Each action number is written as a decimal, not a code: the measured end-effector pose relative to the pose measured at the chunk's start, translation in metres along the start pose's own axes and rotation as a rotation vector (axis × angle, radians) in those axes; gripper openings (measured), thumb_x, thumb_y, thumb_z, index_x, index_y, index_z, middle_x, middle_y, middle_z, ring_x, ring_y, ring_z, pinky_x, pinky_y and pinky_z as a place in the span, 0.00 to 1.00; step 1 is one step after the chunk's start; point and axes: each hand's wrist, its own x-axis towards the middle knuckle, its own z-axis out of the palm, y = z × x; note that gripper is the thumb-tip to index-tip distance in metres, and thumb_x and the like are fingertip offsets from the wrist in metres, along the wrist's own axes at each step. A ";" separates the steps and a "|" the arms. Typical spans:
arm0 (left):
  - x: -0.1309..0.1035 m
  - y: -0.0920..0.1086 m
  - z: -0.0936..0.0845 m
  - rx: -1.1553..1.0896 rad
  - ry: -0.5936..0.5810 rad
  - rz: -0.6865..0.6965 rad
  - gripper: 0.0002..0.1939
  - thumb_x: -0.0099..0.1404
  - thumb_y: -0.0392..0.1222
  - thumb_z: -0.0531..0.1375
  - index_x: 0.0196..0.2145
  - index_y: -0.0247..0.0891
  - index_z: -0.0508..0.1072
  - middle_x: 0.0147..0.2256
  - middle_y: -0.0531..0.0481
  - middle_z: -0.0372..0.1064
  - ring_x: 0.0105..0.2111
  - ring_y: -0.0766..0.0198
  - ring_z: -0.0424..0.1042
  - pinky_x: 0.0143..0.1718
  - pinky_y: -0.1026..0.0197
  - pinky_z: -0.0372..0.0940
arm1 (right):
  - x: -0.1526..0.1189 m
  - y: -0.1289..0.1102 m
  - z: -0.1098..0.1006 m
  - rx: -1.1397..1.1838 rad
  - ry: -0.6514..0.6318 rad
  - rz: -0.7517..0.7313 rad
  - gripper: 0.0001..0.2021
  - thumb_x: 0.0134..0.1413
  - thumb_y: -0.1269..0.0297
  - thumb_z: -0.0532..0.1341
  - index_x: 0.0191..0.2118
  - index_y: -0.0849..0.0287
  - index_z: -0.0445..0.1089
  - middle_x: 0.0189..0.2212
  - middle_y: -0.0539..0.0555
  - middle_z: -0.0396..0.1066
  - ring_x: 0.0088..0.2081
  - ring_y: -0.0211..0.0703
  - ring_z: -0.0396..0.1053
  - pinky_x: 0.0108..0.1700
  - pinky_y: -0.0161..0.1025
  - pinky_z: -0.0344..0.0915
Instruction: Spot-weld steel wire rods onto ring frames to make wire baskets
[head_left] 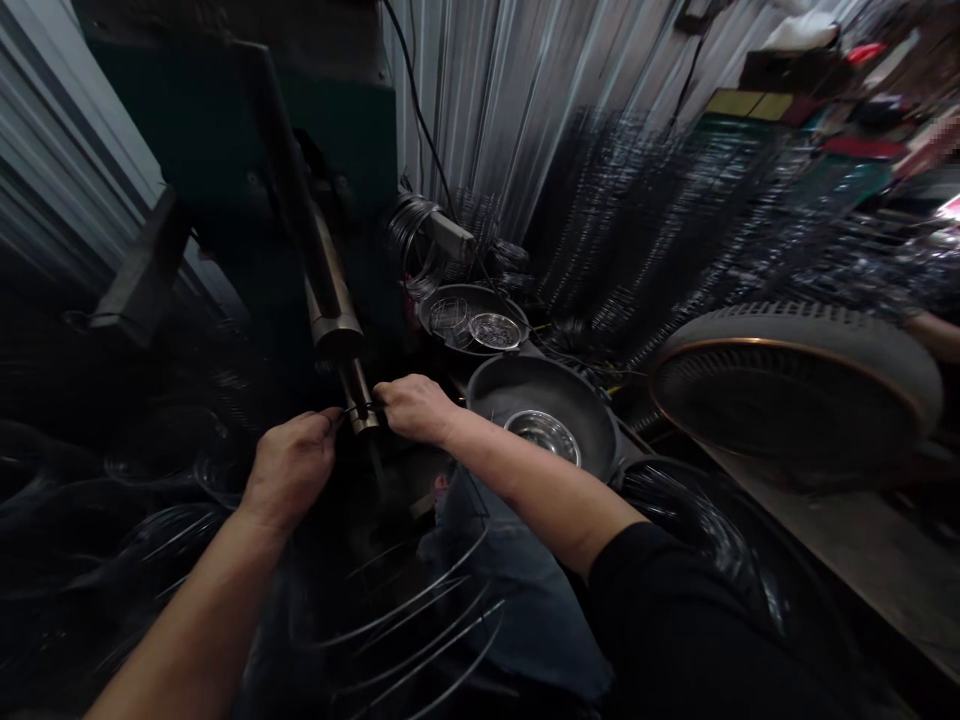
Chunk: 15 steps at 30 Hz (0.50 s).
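My left hand [292,465] is closed in a pinch just left of the lower metal rod [361,405] of a dark green machine [345,140]. Across that rod's tip, my right hand [412,405] also pinches. A thin piece of wire [346,410] shows at the fingertips and lies against the rod; most of it is hidden by the fingers and the dark. Above, a thicker cylinder [336,325] points down toward the rod. Below my hands, several curved bright wires [420,610] hang in front of my legs, blurred.
Right of my hands stands a dark round pan [487,385] with a shiny wire coil or dish [544,432] in it. Behind it is another pan [435,300] with round wire pieces. A round fan [795,390] stands right; stacked wire racks [637,220] line the corrugated wall [487,90].
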 end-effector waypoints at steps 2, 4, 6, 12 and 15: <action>0.001 0.001 0.000 0.004 -0.006 0.002 0.19 0.62 0.48 0.51 0.37 0.38 0.78 0.38 0.44 0.77 0.39 0.56 0.76 0.44 0.59 0.68 | 0.000 0.000 0.002 -0.001 0.008 0.002 0.14 0.58 0.63 0.54 0.46 0.53 0.73 0.42 0.57 0.77 0.43 0.48 0.73 0.37 0.37 0.63; 0.001 0.004 -0.001 0.010 -0.007 -0.015 0.18 0.61 0.48 0.51 0.35 0.38 0.78 0.38 0.43 0.77 0.38 0.55 0.76 0.45 0.58 0.68 | 0.001 0.000 0.003 0.011 0.015 0.013 0.14 0.60 0.58 0.54 0.45 0.53 0.74 0.42 0.56 0.77 0.43 0.48 0.73 0.37 0.36 0.62; 0.000 0.007 -0.002 -0.031 0.032 -0.082 0.17 0.59 0.49 0.54 0.33 0.39 0.79 0.38 0.43 0.77 0.39 0.54 0.75 0.45 0.56 0.68 | 0.002 0.001 0.004 0.042 0.018 0.031 0.14 0.60 0.55 0.55 0.45 0.52 0.74 0.41 0.56 0.77 0.43 0.47 0.73 0.37 0.36 0.62; -0.015 0.020 -0.011 -0.778 0.109 -0.685 0.24 0.43 0.47 0.68 0.39 0.35 0.79 0.24 0.48 0.73 0.20 0.64 0.68 0.20 0.64 0.63 | 0.000 0.017 0.009 0.630 0.069 0.139 0.09 0.54 0.64 0.62 0.39 0.59 0.76 0.28 0.51 0.74 0.29 0.36 0.69 0.31 0.31 0.61; -0.022 0.023 -0.012 -0.986 0.160 -0.769 0.27 0.38 0.45 0.70 0.38 0.32 0.78 0.19 0.53 0.66 0.13 0.74 0.56 0.13 0.69 0.48 | -0.005 0.024 0.017 1.074 0.072 0.345 0.09 0.49 0.64 0.65 0.36 0.63 0.74 0.16 0.45 0.65 0.17 0.32 0.58 0.21 0.31 0.54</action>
